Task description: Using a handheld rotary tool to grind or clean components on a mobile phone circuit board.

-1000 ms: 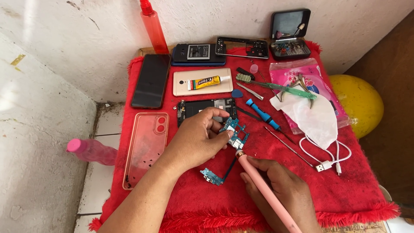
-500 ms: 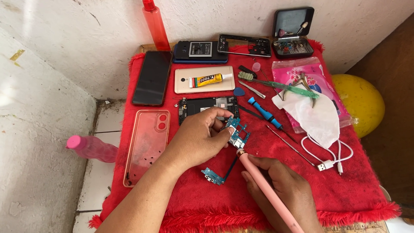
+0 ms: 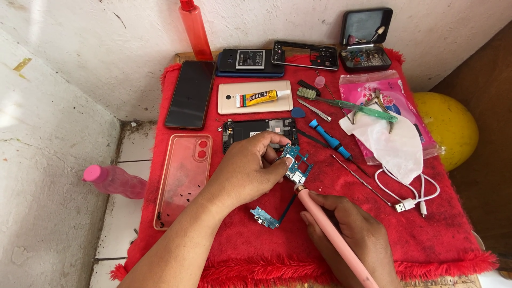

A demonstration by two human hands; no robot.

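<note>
Since a second ago little has changed: your left hand (image 3: 250, 170) still pinches the small blue circuit board (image 3: 296, 164) over the red fuzzy cloth (image 3: 437, 229) on the tabletop, and your right hand (image 3: 349, 234) still grips the pink pen-shaped tool (image 3: 330, 234), tip at the board. You have one board in hand, one smaller blue board (image 3: 265, 217) below it, one white face mask (image 3: 392, 141) and one blue-handled screwdriver (image 3: 329, 140).
</note>
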